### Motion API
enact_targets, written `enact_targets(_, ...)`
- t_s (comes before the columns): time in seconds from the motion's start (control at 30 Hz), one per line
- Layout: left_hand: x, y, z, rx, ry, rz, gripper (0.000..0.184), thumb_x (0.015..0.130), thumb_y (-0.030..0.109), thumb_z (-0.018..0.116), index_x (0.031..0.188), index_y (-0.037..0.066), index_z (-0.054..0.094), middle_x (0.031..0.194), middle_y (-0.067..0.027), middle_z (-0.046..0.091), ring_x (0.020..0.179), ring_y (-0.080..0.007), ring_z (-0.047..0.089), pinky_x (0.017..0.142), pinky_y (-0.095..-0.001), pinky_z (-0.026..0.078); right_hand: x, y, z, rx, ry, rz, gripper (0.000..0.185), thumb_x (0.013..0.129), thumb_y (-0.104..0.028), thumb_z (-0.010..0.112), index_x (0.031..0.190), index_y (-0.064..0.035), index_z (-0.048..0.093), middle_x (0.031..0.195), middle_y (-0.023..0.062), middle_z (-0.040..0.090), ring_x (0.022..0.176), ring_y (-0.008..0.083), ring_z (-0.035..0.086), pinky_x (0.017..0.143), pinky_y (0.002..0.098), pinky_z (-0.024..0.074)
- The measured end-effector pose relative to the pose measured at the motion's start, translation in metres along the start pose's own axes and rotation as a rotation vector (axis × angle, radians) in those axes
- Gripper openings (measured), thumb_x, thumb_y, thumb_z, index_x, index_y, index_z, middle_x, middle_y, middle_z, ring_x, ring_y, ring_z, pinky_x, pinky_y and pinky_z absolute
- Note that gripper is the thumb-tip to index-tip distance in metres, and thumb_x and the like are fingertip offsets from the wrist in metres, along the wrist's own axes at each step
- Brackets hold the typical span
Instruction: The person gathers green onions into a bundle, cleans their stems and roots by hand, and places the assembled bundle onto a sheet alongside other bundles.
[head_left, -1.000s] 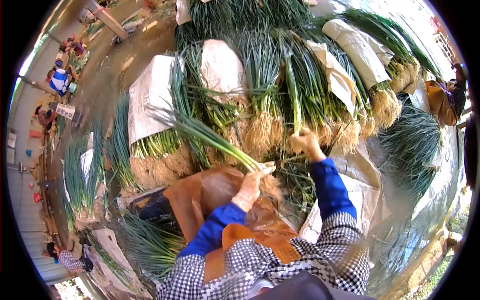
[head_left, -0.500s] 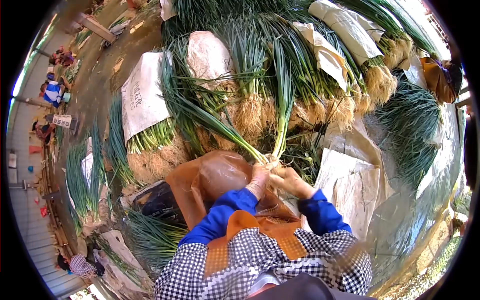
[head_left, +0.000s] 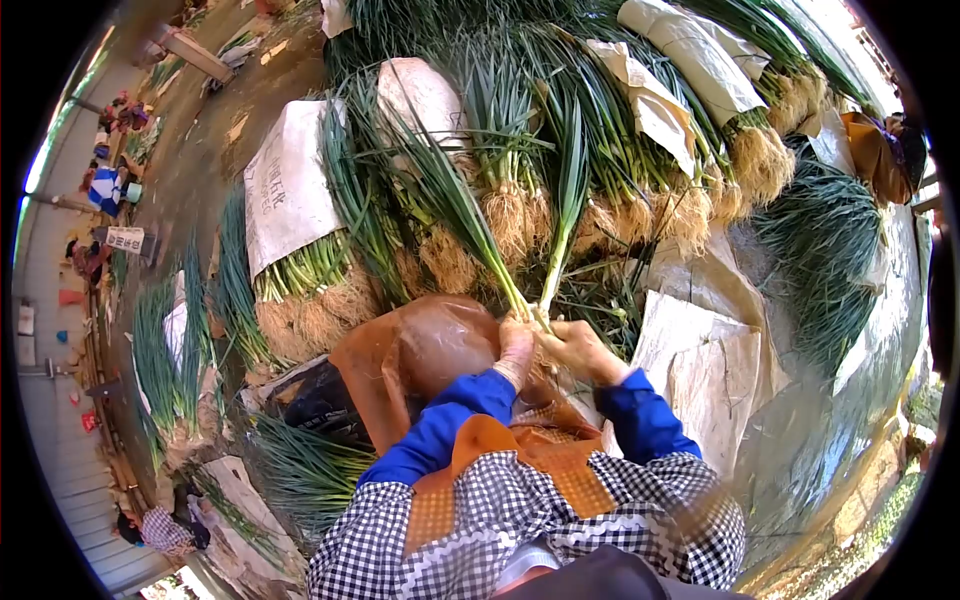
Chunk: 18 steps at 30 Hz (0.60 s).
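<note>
My left hand (head_left: 516,345) is closed round the pale lower stems of a few green onions (head_left: 462,212), whose leaves slant up and left. Right beside it, my right hand (head_left: 580,350) has its fingers closed at the base of another green onion stalk (head_left: 566,215) that points nearly straight up. Both lots meet in a narrow V at my fingers, above the brown plastic apron (head_left: 435,345) on my lap. Their root ends are mostly hidden by my hands. Beyond lies a row of onion bundles with tan roots (head_left: 510,222) toward me.
White sacking (head_left: 290,195) covers a bundle at the left. A folded pale sack (head_left: 705,370) lies right of my hands. More onions lie at the lower left (head_left: 305,465) and far right (head_left: 825,265). Other people (head_left: 165,530) are at the left edge.
The right hand came from the row with a stalk and met my left hand in front of me. The left-hand onions have swung more upright. The view has shifted slightly.
</note>
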<state>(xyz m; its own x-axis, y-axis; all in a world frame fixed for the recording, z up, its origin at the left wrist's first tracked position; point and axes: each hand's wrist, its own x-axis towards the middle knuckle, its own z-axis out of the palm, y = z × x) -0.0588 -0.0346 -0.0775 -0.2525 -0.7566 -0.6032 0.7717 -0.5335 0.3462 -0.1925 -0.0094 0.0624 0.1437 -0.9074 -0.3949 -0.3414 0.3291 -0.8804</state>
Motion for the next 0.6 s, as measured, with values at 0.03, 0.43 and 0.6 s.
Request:
enact_targets(0.03, 0.002, -0.003, -0.003, 0.282, -0.007, 0.094, 0.016, 0.078, -0.003, 0.058, 0.094, 0.001, 0.059, 0.078, -0.0054, 0.061, 0.068, -0.0167, 0.058, 0.063, -0.0254, 0.05, -0.018, -0.006, -0.016, 0.022, -0.098, 0.019, 0.028, 0.084, -0.03, 0.06, 0.095, -0.0043, 0.066, 0.064, 0.0032, 0.059, 0.059, 0.0089, 0.051, 0.057, 0.0296, 0.0456)
enact_targets(0.43, -0.051, 0.028, 0.051, 0.448, -0.047, 0.017, 0.021, 0.079, 0.002, 0.059, 0.1, 0.002, 0.061, 0.092, -0.0054, 0.063, 0.088, -0.0165, 0.059, 0.082, -0.0289, 0.047, 0.079, 0.049, -0.003, 0.28, 0.537, -0.154, 0.03, 0.09, -0.031, 0.052, 0.088, -0.0026, 0.061, 0.064, 0.0001, 0.054, 0.056, 0.0124, 0.049, 0.051, 0.0275, 0.0399)
enact_targets(0.6, -0.048, 0.021, 0.057, 0.501, 0.094, -0.136, 0.022, 0.075, 0.008, 0.068, 0.095, 0.004, 0.062, 0.086, -0.0018, 0.061, 0.078, -0.0149, 0.056, 0.073, -0.0285, 0.045, 0.059, 0.048, 0.002, -0.363, 0.64, -0.129, 0.033, 0.091, -0.033, 0.045, 0.074, -0.0073, 0.057, 0.061, 0.0131, 0.055, 0.057, 0.0313, 0.055, 0.05, 0.0373, 0.0422)
